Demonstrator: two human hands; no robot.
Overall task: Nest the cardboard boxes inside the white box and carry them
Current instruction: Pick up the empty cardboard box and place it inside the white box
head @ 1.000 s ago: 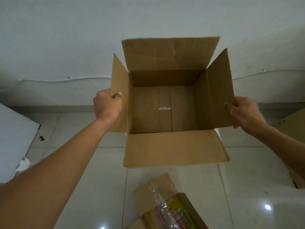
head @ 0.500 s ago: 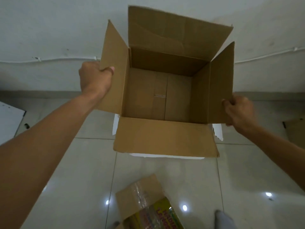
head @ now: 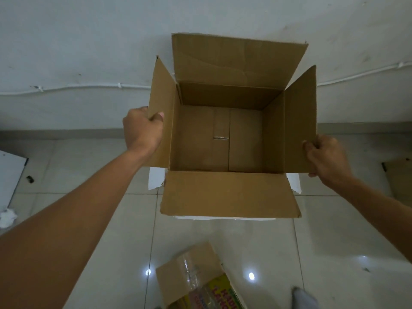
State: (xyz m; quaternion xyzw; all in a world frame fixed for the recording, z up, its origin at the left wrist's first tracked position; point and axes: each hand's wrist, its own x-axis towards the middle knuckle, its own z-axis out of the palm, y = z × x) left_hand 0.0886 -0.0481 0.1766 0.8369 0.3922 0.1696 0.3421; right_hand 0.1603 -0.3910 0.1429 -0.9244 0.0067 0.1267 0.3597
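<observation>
A person's left hand (head: 142, 128) and right hand (head: 324, 158), fingers pinching opposite flaps, hold an open cardboard box (head: 225, 139) level over the white box (head: 156, 179), seemingly to nest it.

We had one view only, from a wide-angle camera on the person's head, looking forward and steeply down. It sat close above the open cardboard box (head: 225, 139), with tiled floor (head: 334, 241) near and wall (head: 89, 41) far.

- The cardboard box (head: 225, 139), tilted half a second ago, now sits level in both hands.
- More of the white box (head: 156, 179) shows beneath its near corners than a second ago.
</observation>
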